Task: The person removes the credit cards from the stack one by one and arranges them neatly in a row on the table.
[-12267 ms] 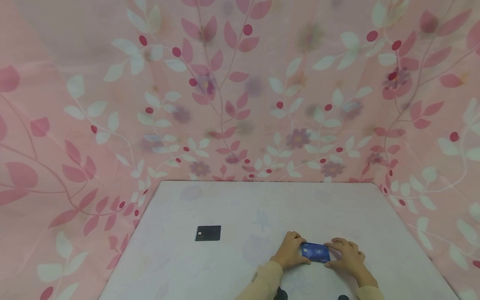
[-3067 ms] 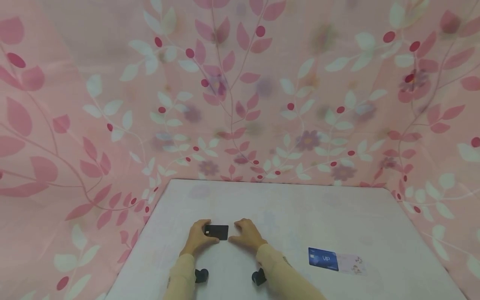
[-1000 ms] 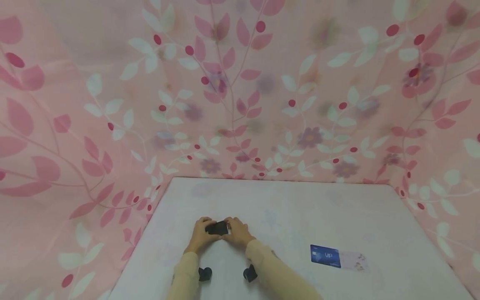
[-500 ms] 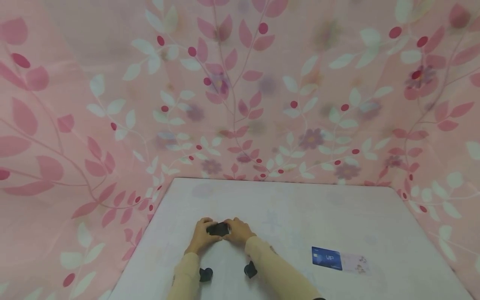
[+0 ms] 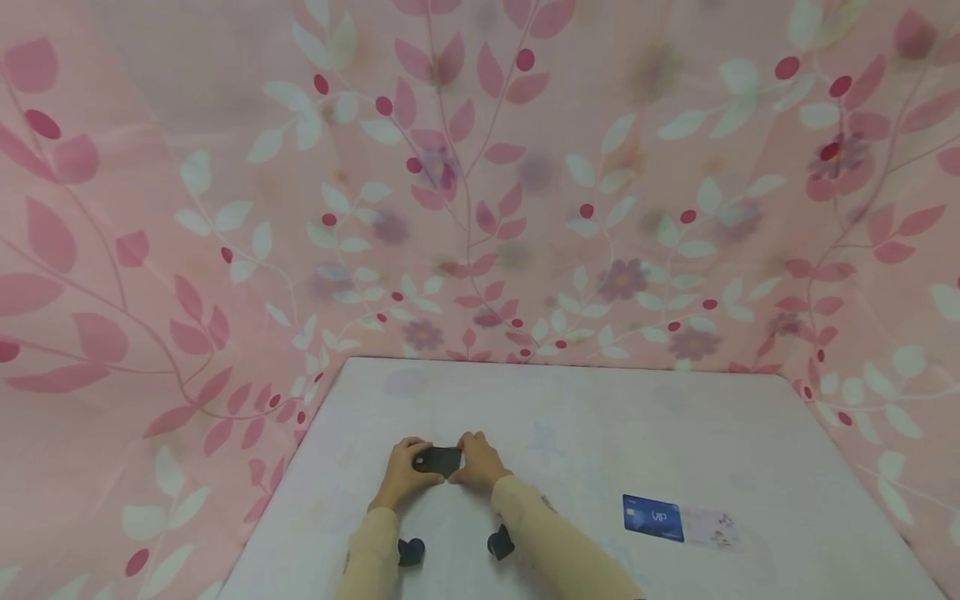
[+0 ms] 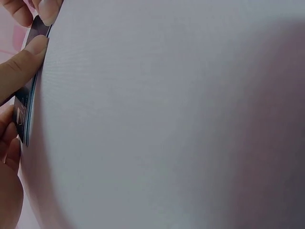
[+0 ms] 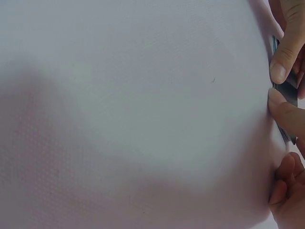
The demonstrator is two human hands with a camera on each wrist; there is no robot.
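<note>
Both hands meet around a black card with a small chip at its left end, toward the left of the table. My left hand grips its left end, thumb along the near edge and fingers on the far side. At the right end, my right hand pinches it between thumb and fingers. The left wrist view shows thin layered edges along the card, like a small stack. In the right wrist view, both thumbs press near each other on the dark card's edge.
A blue card marked VIP lies on the white table at the right, with a pale flower-printed card directly beside it. Black wrist devices sit under the sleeves. Pink floral cloth hangs behind and at the sides.
The hands have gone from the blue card on the right to the black card on the left and taken hold of it. The pale card has appeared beside the blue one.
</note>
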